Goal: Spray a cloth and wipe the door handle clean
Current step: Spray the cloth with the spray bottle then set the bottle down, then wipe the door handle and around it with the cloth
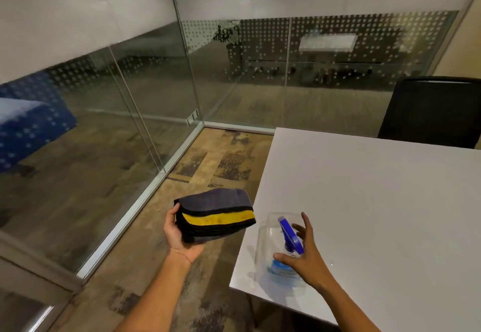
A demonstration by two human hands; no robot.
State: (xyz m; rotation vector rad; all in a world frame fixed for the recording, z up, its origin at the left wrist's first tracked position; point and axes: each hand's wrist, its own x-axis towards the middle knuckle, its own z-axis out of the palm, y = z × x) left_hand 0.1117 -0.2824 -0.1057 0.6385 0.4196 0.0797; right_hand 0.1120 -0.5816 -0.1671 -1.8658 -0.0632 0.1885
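My left hand (179,235) holds a folded grey cloth (214,213) with a yellow stripe and black edging, palm up, over the carpet left of the table. A clear spray bottle (276,251) with a blue trigger head and a little blue liquid stands near the white table's front left corner. My right hand (303,252) hovers at the bottle with fingers spread, just right of the blue head, not closed on it. No door handle is in view.
The white table (377,201) fills the right side, with a black chair (434,112) behind it. Glass partition walls (156,84) with dotted frosting meet in a corner ahead. Patterned carpet (218,159) lies between the glass and the table.
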